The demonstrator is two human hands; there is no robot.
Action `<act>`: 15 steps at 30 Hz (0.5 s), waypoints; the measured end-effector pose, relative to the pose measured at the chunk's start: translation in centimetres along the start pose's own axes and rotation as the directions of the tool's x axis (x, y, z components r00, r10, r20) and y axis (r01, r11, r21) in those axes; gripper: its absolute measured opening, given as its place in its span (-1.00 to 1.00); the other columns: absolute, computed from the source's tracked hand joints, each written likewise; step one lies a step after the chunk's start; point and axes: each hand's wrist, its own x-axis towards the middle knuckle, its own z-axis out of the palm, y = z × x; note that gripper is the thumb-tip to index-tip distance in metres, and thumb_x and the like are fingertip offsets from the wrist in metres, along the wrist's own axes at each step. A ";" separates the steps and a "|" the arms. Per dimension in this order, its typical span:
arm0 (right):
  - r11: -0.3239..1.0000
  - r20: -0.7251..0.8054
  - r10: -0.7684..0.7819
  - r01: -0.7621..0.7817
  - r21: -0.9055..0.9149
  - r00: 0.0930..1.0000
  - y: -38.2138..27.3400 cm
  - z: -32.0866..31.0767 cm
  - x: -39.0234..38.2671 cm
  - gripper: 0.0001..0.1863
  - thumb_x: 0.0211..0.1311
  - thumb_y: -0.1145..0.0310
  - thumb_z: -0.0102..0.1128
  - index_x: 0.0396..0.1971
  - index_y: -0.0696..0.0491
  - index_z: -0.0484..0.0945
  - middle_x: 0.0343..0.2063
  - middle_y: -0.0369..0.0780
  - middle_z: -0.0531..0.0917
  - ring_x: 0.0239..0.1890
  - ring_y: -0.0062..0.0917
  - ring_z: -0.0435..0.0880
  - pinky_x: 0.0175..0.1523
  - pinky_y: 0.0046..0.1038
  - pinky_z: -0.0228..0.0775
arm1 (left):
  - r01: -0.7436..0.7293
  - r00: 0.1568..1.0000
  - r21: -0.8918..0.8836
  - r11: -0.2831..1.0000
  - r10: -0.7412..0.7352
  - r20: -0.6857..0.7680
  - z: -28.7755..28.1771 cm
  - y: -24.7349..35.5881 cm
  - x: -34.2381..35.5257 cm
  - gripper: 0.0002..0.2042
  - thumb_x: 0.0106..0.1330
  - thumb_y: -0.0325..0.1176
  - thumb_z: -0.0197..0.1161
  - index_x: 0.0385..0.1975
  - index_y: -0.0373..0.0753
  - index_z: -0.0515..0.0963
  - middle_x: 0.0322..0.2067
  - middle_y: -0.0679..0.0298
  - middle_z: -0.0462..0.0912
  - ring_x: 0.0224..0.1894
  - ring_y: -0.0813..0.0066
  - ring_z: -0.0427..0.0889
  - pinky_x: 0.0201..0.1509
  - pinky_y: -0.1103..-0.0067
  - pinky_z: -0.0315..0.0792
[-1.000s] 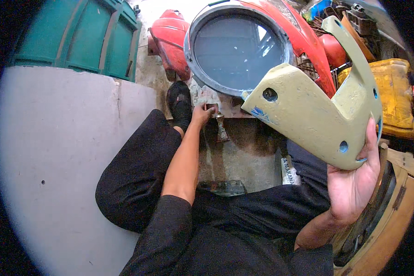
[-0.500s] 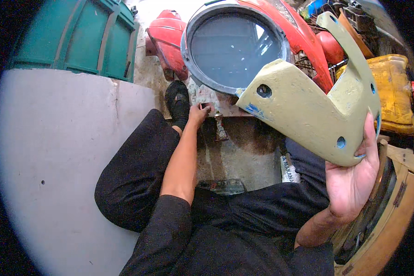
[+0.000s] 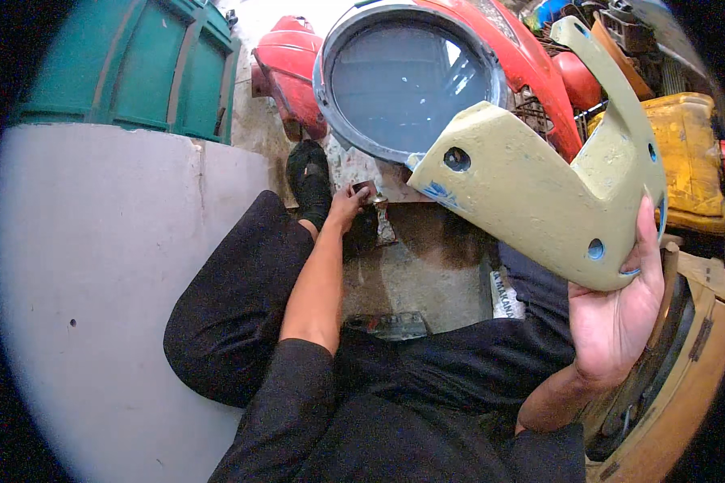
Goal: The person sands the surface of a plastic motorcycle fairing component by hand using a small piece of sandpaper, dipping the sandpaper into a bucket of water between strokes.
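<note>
Wall [image 3: 97,282], grey, fills the left of the frame, a green crate [image 3: 137,72] above it. Upper right, the olive panel [image 3: 540,193] has tilted and slid slightly rightward, the right hand [image 3: 620,322] still clasping its lower edge. At centre the left hand [image 3: 348,205] stays closed on a small metal part [image 3: 374,197] on the floor [image 3: 411,274].

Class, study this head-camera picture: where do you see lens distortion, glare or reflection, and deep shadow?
Head view: the fisheye bends the pale wall and leaves a black rim around the picture; the round glass mirrors a building, and the ground at top centre is washed out; shadow darkens the floor under the olive panel held by the right hand; the left hand looks sharp.
</note>
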 end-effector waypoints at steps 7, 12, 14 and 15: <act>1.000 0.013 0.000 0.000 0.013 1.000 0.0 -0.2 0.0 -0.63 0.38 0.23 -0.19 0.11 0.04 0.33 0.07 -0.18 0.46 0.11 -0.41 0.45 0.18 -0.18 0.30 | -0.117 0.991 0.027 0.993 0.115 0.062 -0.1 -1.3 1.3 -0.74 0.16 -0.19 0.28 -0.50 -0.13 0.33 -0.52 0.41 0.40 -0.47 0.57 0.36 -0.43 0.57 0.32; 1.000 0.030 0.021 -0.021 0.007 0.999 0.1 0.0 0.1 -0.62 0.38 0.23 -0.18 0.11 0.05 0.33 0.06 -0.18 0.47 0.11 -0.41 0.45 0.18 -0.20 0.31 | -0.077 0.990 -0.123 0.989 0.090 0.106 -0.8 -2.3 2.1 -0.76 0.17 -0.22 0.28 -0.47 -0.14 0.35 -0.52 0.42 0.41 -0.49 0.60 0.36 -0.48 0.58 0.30; 1.000 0.021 0.014 -0.015 0.003 1.000 0.1 -0.1 0.1 -0.62 0.38 0.23 -0.18 0.11 0.06 0.33 0.06 -0.18 0.47 0.11 -0.41 0.45 0.18 -0.20 0.31 | -0.095 0.990 -0.118 0.989 0.106 0.096 -0.1 -1.4 1.6 -0.78 0.18 -0.23 0.27 -0.46 -0.15 0.36 -0.53 0.43 0.41 -0.50 0.62 0.35 -0.50 0.59 0.29; 1.000 0.016 0.012 -0.012 0.002 1.000 0.1 -0.1 0.1 -0.62 0.38 0.23 -0.18 0.10 0.06 0.33 0.06 -0.18 0.47 0.11 -0.41 0.45 0.18 -0.20 0.31 | -0.119 0.987 -0.091 0.989 0.128 0.097 0.1 -0.9 1.3 -0.79 0.18 -0.24 0.26 -0.46 -0.16 0.38 -0.53 0.43 0.42 -0.52 0.63 0.35 -0.51 0.60 0.28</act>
